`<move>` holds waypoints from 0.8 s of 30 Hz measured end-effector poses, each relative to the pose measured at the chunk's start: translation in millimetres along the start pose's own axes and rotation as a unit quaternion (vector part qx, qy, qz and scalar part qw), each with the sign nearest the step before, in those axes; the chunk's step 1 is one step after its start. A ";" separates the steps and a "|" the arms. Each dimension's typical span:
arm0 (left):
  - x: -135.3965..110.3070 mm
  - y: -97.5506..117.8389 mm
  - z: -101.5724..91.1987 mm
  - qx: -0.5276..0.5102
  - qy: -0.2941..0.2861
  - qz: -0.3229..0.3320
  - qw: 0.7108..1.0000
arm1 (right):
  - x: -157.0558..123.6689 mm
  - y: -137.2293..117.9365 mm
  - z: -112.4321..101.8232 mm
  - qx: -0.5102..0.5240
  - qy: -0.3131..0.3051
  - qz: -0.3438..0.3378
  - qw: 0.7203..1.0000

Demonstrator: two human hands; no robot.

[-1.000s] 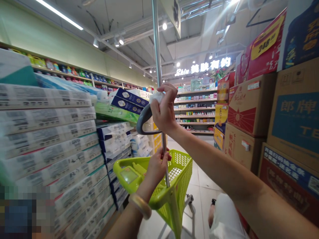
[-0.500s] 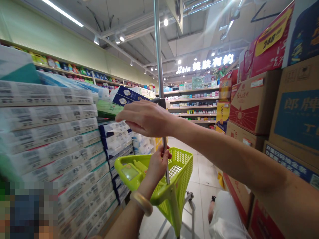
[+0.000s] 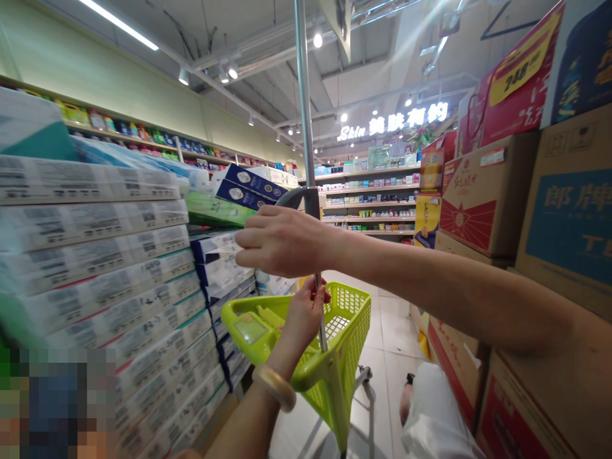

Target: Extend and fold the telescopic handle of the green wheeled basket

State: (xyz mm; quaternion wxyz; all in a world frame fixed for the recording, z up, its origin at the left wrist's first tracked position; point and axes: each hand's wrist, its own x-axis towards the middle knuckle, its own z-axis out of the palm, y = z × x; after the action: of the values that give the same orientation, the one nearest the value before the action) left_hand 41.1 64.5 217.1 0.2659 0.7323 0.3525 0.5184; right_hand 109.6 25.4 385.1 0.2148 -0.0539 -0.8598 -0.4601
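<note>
At the far left, a mosaic patch (image 3: 57,405) over the bottom corner, too blocky to make out. Just above it, a tall pile of white wrapped packs (image 3: 95,245), cut off by the left edge, with print too blurry to read. Next, a green pack (image 3: 215,209), and dark blue boxes (image 3: 248,185) tilted on top of it.

Then the right hand (image 3: 287,242), back side showing, fingers bent and pointing left, in front of the metal pole (image 3: 305,95) and just under the dark grey handle (image 3: 312,204). Cannot tell if touching the pole or holding anything, with the palm hidden. Part of the pole covered here too.

Lower down, a gold bangle (image 3: 275,387), then the left hand (image 3: 303,312), closed in a narrow grip around the pole, with fingertips peeking out on the right side. Pole nearly upright, lower end at the rim of the green shopping cart (image 3: 310,376), top cut off by the upper edge. Cart partly behind the left hand.

Farther right, shelves (image 3: 370,192) of goods too tiny to name, under a glowing sign (image 3: 394,122) reading "Skin". Low down, white cloth (image 3: 437,411), hard to make out. At the far right, cardboard cartons (image 3: 485,197), some cut off, and a yellow price card (image 3: 521,70).
</note>
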 end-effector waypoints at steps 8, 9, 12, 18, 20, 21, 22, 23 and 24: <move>-0.8 2.2 -0.4 0.005 -0.004 -0.006 1.000 | -1.1 37.8 -3.2 0.079 0.063 0.136 0.986; -0.7 2.0 -0.7 0.005 -0.005 -0.004 1.000 | -1.1 34.9 -2.6 0.075 0.071 0.149 0.983; -0.5 0.4 -1.3 0.006 -0.005 -0.001 1.000 | -2.0 17.9 0.3 0.029 0.075 0.140 0.987; -0.4 -2.3 -1.4 0.003 0.002 0.005 1.000 | -11.6 2.2 15.0 -0.005 0.083 0.005 0.997; -0.6 -2.2 -1.6 0.006 0.004 0.005 1.000 | -18.6 3.5 21.8 0.013 0.109 0.022 0.994; -0.6 -2.2 -1.8 0.012 0.006 0.003 1.000 | -23.0 3.6 25.4 0.023 0.123 0.031 0.992; -0.6 -2.0 -2.1 0.021 0.006 0.000 1.000 | -27.9 3.2 29.1 0.033 0.134 0.039 0.990; -0.6 -1.9 -2.5 0.032 0.006 -0.003 0.999 | -33.3 2.4 33.0 0.040 0.140 0.046 0.988; -0.6 -1.7 -2.8 0.042 0.007 -0.004 0.999 | -38.9 1.3 37.1 0.045 0.146 0.052 0.987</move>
State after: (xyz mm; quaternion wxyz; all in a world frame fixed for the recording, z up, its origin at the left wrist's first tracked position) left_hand 37.9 65.1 216.4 0.2341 0.7378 0.3789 0.5073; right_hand 133.2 60.4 351.8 0.3639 -0.0212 -0.8352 -0.4117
